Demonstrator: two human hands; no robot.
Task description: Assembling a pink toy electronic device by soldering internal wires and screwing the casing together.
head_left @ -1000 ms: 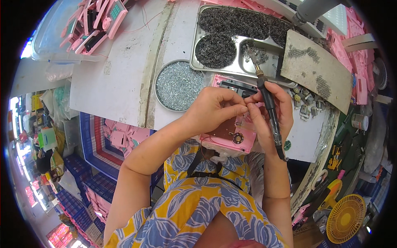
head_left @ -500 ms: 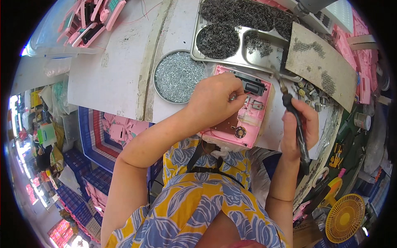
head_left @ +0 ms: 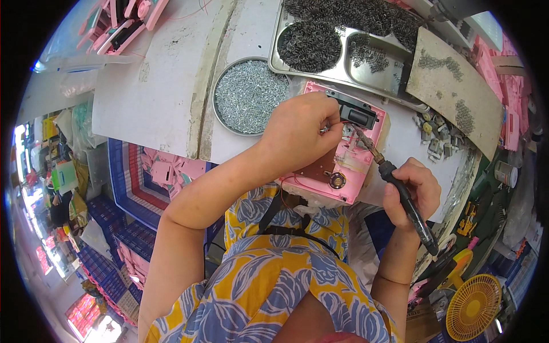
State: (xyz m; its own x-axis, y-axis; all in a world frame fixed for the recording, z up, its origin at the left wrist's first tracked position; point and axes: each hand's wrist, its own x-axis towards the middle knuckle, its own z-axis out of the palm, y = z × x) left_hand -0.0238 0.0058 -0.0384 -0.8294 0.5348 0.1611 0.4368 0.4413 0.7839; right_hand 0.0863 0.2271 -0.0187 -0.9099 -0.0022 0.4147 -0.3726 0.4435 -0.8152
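Observation:
A pink plastic casing [head_left: 357,183] lies on the work table in front of me, its inner side up. Inside are a black module [head_left: 358,116], a brown board [head_left: 316,168], a small round part [head_left: 337,180] and thin red wires. Over its left half, my left hand [head_left: 300,126] is closed in a pinch, with a thin red wire at the fingertips. My right hand [head_left: 420,191] grips the black handle of a soldering iron [head_left: 407,208]. The iron's tip reaches into the casing beside the small metal parts, close to my left fingertips.
A round dish of small silver screws [head_left: 249,97] stands left of the casing. Behind it is a metal tray [head_left: 372,83] of dark springs. A board with springs [head_left: 454,86] and a pile of metal parts [head_left: 437,134] lie right. A yellow fan [head_left: 473,307] stands lower right.
The soldering iron has come down and left, its tip now inside the casing near my left fingers. My left hand stays pinched over the casing. The view has shifted slightly.

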